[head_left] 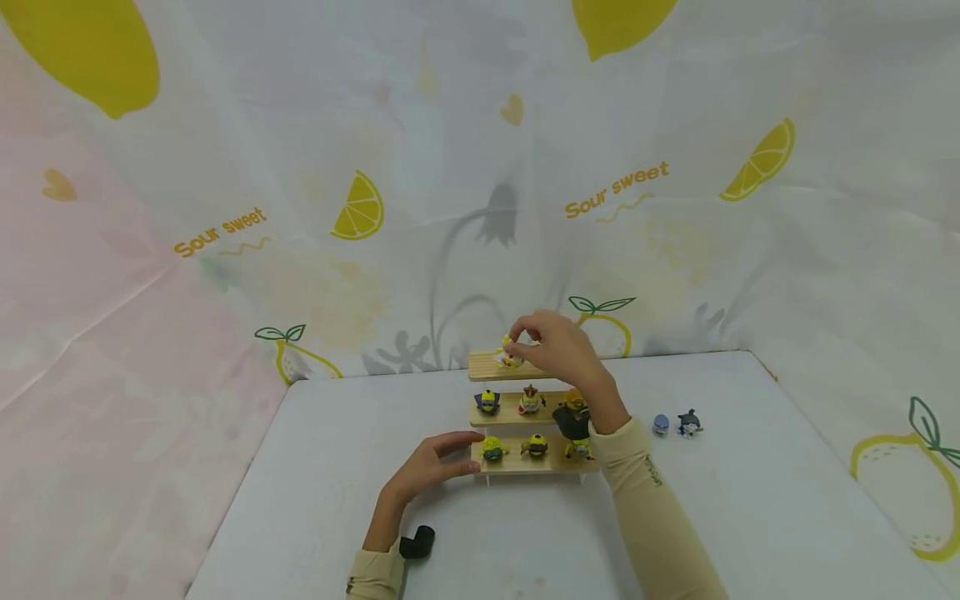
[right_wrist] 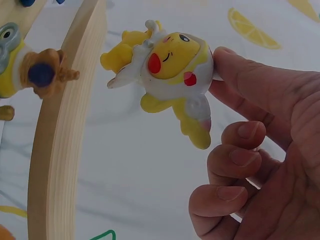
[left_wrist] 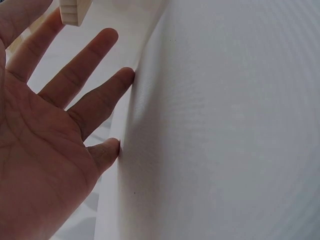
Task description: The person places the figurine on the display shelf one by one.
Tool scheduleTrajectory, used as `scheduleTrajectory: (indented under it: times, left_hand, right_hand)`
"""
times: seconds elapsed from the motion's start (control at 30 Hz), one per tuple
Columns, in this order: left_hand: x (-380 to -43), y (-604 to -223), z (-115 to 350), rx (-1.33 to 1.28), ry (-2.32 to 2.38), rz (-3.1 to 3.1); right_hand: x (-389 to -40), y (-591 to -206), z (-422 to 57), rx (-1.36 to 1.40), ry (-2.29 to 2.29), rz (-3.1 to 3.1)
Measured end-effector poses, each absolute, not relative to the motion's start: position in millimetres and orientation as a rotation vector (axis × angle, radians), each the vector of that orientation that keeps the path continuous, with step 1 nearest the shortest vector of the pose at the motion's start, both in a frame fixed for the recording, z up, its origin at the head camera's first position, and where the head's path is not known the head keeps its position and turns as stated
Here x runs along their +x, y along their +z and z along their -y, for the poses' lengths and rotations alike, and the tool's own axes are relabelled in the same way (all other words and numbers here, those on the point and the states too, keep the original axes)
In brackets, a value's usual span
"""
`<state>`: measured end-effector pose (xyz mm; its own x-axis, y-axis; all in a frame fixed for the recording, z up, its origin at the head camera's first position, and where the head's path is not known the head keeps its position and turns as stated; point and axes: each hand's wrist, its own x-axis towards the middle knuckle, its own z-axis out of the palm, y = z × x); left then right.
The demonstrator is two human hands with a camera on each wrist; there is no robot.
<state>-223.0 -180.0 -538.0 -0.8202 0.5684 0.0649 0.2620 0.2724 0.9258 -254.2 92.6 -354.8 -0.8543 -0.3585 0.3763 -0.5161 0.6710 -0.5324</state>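
Note:
A three-tier wooden display stand [head_left: 517, 464] holds small yellow figurines in rows on its lower two tiers. My right hand [head_left: 558, 346] is over the top tier. Between its thumb and index finger it pinches a white-and-yellow figurine [right_wrist: 175, 75] with red cheeks; the other fingers curl in toward the palm. Whether that figurine touches the top plank cannot be told. At the stand's left end, my left hand [head_left: 427, 467] touches the bottom plank with thumb and index finger. In the left wrist view, its remaining fingers are spread beside a plank end [left_wrist: 75, 12].
On the white table [head_left: 337, 467], right of the stand, are a small blue figurine [head_left: 660, 425] and a dark-haired figurine [head_left: 690, 423]. My right wrist partly covers the figurines on the right of the lower tiers. A lemon-print curtain [head_left: 420, 283] hangs behind.

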Motion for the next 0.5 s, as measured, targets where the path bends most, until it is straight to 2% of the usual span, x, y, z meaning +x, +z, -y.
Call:
scheduleTrajectory:
  times: [0.5]
  left_hand:
    - [-224, -540, 181, 0.759, 1.579, -2.25]
  right_hand:
    - [-273, -358, -72, 0.757, 0.962, 2.722]
